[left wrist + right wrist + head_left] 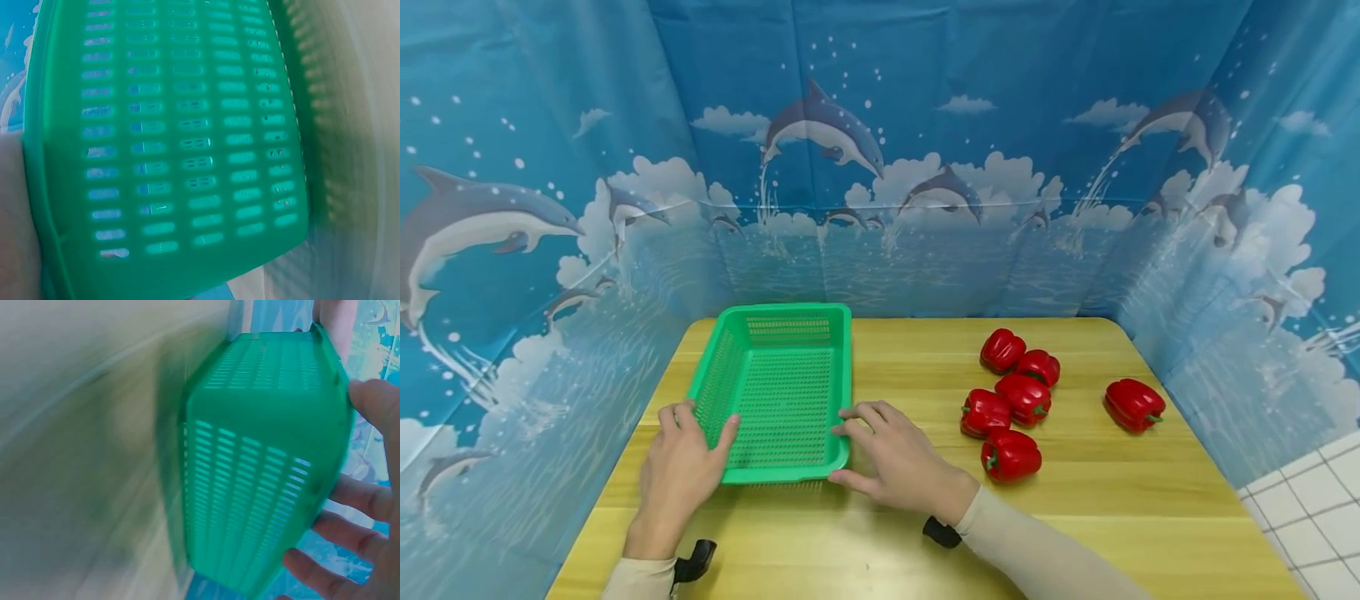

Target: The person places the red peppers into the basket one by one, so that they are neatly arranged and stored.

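Observation:
A green plastic basket (846, 358) with slotted walls stands at the left of the wooden table, with nothing inside it. At its left rim, near the front corner, my left hand (681, 462) holds on, thumb over the inner side and fingers along the outside. My right hand (895, 458) grips the right rim, fingertips on the edge and thumb by the front corner. The right wrist view shows those fingers (350, 528) bent against the rim. In the left wrist view the basket wall (172, 275) fills most of the picture, and most of the left hand is hidden.
Several red bell peppers (1022, 396) lie in a cluster right of the basket. One more bell pepper (1133, 406) lies apart, near the table's right edge. A blue dolphin-print curtain (925, 267) surrounds the wooden table (917, 358) at the back and sides.

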Demonstrator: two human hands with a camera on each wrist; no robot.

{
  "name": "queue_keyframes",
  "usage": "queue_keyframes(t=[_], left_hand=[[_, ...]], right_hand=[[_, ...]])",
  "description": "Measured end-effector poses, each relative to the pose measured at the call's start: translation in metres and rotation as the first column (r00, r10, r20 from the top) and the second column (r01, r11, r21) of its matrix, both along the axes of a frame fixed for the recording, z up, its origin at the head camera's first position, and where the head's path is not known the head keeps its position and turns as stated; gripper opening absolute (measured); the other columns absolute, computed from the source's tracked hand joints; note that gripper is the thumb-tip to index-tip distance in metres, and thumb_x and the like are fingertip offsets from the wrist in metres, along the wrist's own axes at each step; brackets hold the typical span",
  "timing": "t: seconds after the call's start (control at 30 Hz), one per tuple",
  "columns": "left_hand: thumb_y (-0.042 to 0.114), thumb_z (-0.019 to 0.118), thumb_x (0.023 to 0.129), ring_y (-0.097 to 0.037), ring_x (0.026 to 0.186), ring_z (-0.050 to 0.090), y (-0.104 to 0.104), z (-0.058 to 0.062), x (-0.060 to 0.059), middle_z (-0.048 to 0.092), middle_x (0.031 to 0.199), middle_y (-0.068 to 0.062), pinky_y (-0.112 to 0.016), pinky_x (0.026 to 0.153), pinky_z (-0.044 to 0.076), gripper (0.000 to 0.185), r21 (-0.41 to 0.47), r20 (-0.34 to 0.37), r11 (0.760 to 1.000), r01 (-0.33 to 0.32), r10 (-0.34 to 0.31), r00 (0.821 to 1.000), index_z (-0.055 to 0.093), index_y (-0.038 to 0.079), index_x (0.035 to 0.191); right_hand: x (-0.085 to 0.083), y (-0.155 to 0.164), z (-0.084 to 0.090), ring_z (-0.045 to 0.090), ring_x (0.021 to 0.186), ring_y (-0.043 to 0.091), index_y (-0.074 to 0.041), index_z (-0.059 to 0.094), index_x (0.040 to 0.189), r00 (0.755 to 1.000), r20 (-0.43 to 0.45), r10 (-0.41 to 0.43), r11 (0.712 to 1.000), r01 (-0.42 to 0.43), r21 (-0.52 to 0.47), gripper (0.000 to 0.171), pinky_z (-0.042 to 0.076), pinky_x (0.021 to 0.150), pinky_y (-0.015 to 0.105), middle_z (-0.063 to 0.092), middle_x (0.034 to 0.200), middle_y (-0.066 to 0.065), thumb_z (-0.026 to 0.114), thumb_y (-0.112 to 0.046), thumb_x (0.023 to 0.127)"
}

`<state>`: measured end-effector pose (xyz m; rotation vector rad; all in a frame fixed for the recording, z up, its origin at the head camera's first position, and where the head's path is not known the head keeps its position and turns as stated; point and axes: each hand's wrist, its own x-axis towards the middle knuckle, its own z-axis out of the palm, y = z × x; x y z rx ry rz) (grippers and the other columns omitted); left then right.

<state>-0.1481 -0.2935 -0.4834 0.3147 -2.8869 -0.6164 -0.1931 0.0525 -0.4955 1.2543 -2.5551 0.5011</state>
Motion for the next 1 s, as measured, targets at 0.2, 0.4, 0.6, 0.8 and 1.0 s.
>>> queue_keyframes(t=[0.2,0.4,0.6,0.8,1.0], left_hand=[[0.072,0.047,0.118,-0.037,0.079,0.063,0.01,-0.002,-0.007,0.044,0.155,-0.044,-0.042,0.056,0.05,0.102,0.008,0.027,1.0,0.024,-0.024,0.999,0.03,-0.016,0.166],[0.075,0.044,0.117,-0.057,0.109,0.07,0.023,-0.003,-0.012,0.044,0.162,-0.045,-0.061,0.075,0.06,0.109,-0.009,0.076,0.998,0.065,-0.064,0.995,0.011,-0.003,0.185],[0.076,0.044,0.117,-0.055,0.102,0.071,0.037,-0.002,-0.017,0.043,0.164,-0.045,-0.059,0.072,0.061,0.109,-0.016,0.09,0.995,0.099,-0.098,0.991,0.006,0.002,0.187],[0.072,0.05,0.117,-0.034,0.067,0.062,0.049,0.001,-0.024,0.044,0.164,-0.045,-0.041,0.053,0.048,0.107,0.025,0.094,0.991,0.129,-0.131,0.987,0.011,-0.001,0.185],[0.066,0.056,0.118,-0.034,0.071,0.065,0.06,-0.002,-0.031,0.044,0.166,-0.045,-0.041,0.055,0.05,0.105,0.057,0.087,0.985,0.161,-0.166,0.982,0.012,-0.003,0.183]], right_hand=[[-0.003,0.009,-0.002,0.069,0.139,0.029,-0.017,0.076,0.144,0.999,0.022,-0.032,0.999,0.033,-0.042,0.062,0.063,0.119,0.049,0.07,0.154,0.006,0.074,-0.068,0.108],[0.0,0.021,-0.002,0.069,0.133,0.029,-0.017,0.078,0.139,0.998,0.025,-0.066,0.996,0.067,-0.063,0.058,0.068,0.104,0.046,0.07,0.147,0.006,0.07,-0.067,0.111],[0.004,0.036,-0.004,0.069,0.13,0.027,-0.016,0.078,0.136,0.994,0.054,-0.095,0.99,0.1,-0.101,0.046,0.069,0.092,0.04,0.069,0.141,0.004,0.077,-0.055,0.111],[0.002,0.048,-0.003,0.073,0.128,0.031,-0.016,0.08,0.128,0.993,-0.024,-0.114,0.985,0.11,-0.132,0.031,0.069,0.108,0.048,0.074,0.13,0.004,0.084,-0.038,0.108],[0.0,0.062,-0.004,0.073,0.121,0.026,-0.016,0.08,0.126,0.988,-0.019,-0.152,0.978,0.147,-0.15,0.027,0.069,0.082,0.032,0.076,0.129,0.004,0.087,-0.03,0.104]])
